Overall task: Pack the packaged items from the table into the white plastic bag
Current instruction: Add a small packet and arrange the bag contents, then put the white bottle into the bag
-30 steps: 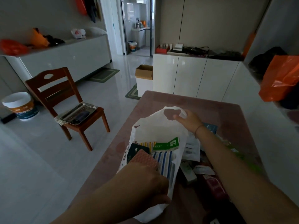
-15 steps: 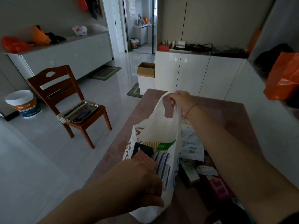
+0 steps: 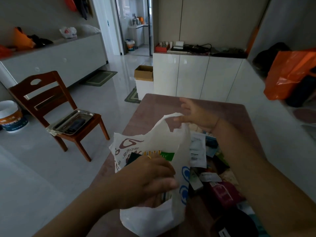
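The white plastic bag (image 3: 153, 139) stands open on the reddish-brown table (image 3: 153, 103). Inside it I see a green and white packet (image 3: 168, 155), a yellow striped packet (image 3: 152, 153) and a dark packet (image 3: 133, 157). My left hand (image 3: 150, 178) grips the bag's near rim, fingers curled over the opening. My right hand (image 3: 196, 115) hovers at the bag's far handle with fingers spread, only the thumb near the plastic. More packaged items lie right of the bag: a white pouch (image 3: 197, 151), a dark box (image 3: 195, 181) and a maroon packet (image 3: 224, 194).
A wooden chair (image 3: 42, 93) with a steel tray (image 3: 73, 124) stands left of the table, a bucket (image 3: 12, 117) beyond it. White cabinets (image 3: 196, 76) and a cardboard box (image 3: 143, 72) are behind the table. An orange bag (image 3: 290, 72) sits at right.
My right hand lifted the bag's far handle, pulling the bag upright, then spread its fingers off it. My left hand stayed at the near rim.
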